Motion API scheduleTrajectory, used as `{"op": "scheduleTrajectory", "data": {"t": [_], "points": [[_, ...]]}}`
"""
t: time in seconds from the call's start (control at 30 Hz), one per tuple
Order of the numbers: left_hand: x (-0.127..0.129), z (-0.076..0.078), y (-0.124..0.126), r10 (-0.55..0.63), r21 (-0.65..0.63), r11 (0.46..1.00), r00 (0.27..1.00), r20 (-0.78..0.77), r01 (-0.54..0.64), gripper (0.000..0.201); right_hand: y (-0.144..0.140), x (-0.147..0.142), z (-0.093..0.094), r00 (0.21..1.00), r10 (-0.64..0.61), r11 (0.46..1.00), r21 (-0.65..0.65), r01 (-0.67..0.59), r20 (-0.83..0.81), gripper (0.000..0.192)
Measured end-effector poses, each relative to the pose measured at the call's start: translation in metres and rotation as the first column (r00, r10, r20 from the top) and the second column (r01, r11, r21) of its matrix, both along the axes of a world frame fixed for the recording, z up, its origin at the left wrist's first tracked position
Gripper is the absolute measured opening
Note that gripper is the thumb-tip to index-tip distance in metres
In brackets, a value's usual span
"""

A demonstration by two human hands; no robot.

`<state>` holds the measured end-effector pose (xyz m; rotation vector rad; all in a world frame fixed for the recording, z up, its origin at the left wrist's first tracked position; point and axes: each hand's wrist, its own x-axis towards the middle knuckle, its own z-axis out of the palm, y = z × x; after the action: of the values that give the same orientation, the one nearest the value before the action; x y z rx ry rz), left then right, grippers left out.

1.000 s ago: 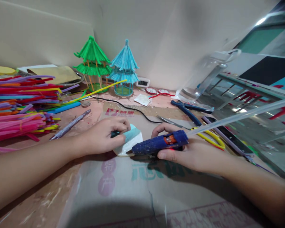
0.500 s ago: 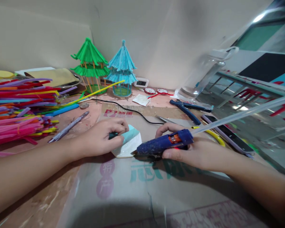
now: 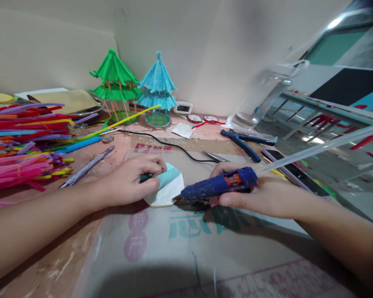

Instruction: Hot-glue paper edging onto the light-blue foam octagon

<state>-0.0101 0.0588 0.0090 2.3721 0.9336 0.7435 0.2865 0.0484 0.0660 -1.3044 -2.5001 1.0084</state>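
pink table point(image 3: 81, 256), cardboard sheet point(image 3: 186, 248), pliers point(image 3: 247, 142)

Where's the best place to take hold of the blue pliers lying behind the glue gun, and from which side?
Grip the blue pliers by the two handles, probably from above. They lie flat on the table, handles spread toward the right, jaws pointing left, with open surface around them. The right hand and glue gun sit nearer the camera, so come in from behind them.

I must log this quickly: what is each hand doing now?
Left hand: closed, pressing the teal-and-white piece.
Right hand: closed, gripping the blue glue gun.
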Motion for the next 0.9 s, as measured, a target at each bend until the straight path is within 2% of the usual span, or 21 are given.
{"op": "scheduleTrajectory", "data": {"t": [0.13,0.3,0.5,0.7,0.9], "points": [[-0.0003,0.0002,-0.0004,0.002,-0.006,1.000,1.000,-0.005,-0.002,0.017,-0.0002,-0.0009,-0.0013,0.998,-0.017,0.999,0.047,0.014,0.065,0.035],[-0.0008,0.0011,-0.0004,-0.002,-0.011,1.000,1.000,-0.010,0.002,0.017,0.0011,0.0017,-0.0046,0.997,-0.075,0.997,0.007,0.076,-0.019,0.039],[-0.0004,0.0032,-0.0008,-0.012,-0.027,1.000,1.000,-0.013,0.012,0.018,0.0046,0.0039,-0.0046,0.992,-0.127,0.991,0.033,0.127,0.003,0.038],[-0.0001,0.0019,-0.0003,-0.001,-0.011,1.000,1.000,-0.023,0.001,0.019,0.0083,0.0069,-0.0040,0.982,-0.190,0.971,0.146,0.190,-0.010,0.047],[0.0001,0.0028,-0.0004,-0.004,-0.010,1.000,0.999,-0.032,0.003,0.020,0.0094,0.0051,-0.0019,0.974,-0.225,0.962,0.168,0.217,0.031,0.049]]}}
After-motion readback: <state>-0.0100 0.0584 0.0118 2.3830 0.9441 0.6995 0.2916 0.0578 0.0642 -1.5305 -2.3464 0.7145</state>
